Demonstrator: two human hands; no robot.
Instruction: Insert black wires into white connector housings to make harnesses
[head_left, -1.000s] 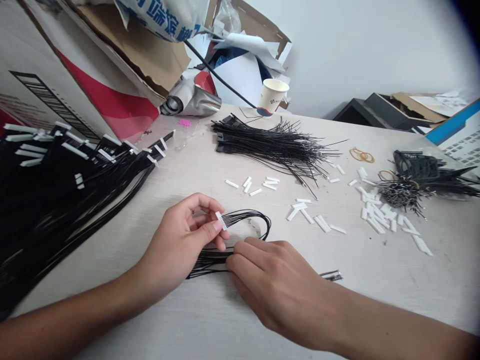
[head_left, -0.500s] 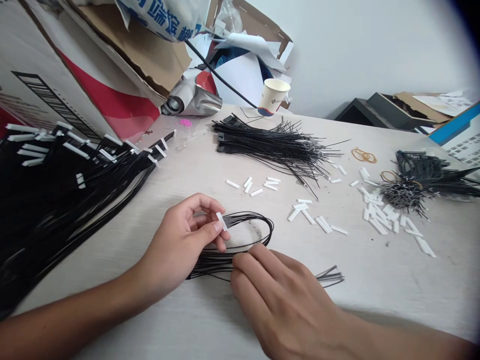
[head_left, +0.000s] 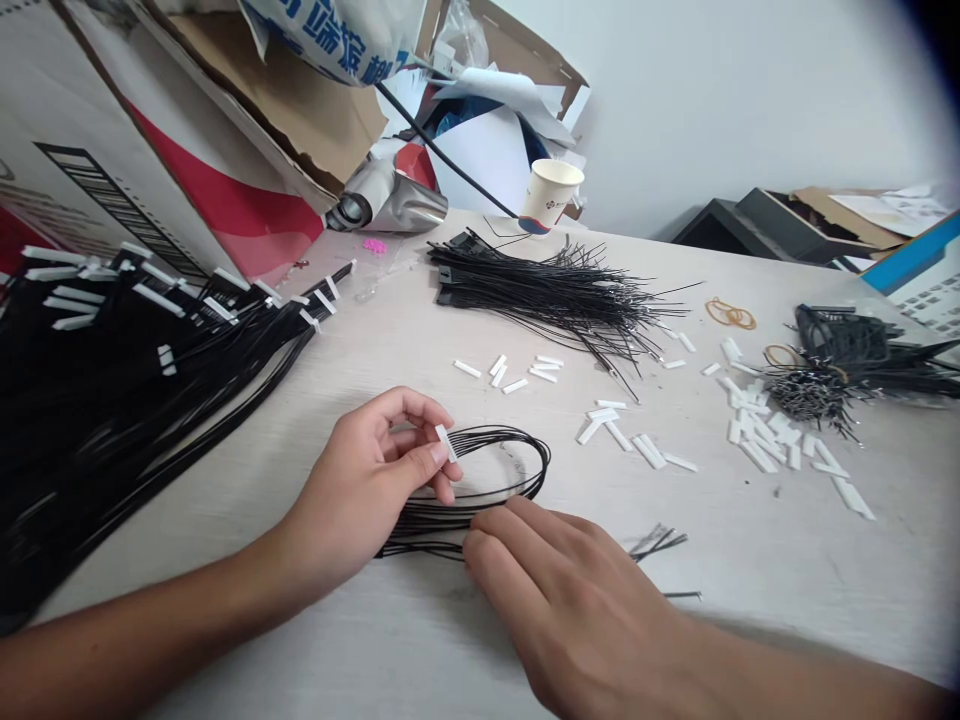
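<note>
Far left, pile of finished black harnesses (head_left: pixel 112 400) with white end pieces lies against the cardboard box (head_left: pixel 112 150), unchanged. Left hand (head_left: pixel 367 490) is closed in a pinch, thumb and forefinger clamped on the white connector (head_left: pixel 445 443) at one end of the looped wire bundle (head_left: pixel 536 465); same grip and same spot as a second ago. The bundle lies on the table (head_left: pixel 420 640) in front of the person, curving out from the connector and back under the right hand (head_left: pixel 570 600). That hand is flat, fingers extended, not gripping, fingertips (head_left: pixel 487 525) pressing the strands down on the table. Change: the right hand has slid back toward the person, the loop has widened a little, and the free wire ends (head_left: pixel 658 541), bunched tight a second ago, now fan out, with one stray strand (head_left: pixel 682 595) lying apart. Judged, the bundle is held only at the connector and under the fingertips, tails loose. Further right: loose white connectors (head_left: pixel 615 430), back wire pile (head_left: pixel 555 290), paper cup (head_left: pixel 550 195), rubber bands (head_left: pixel 729 314), tangled wire heap (head_left: pixel 840 370).
</note>
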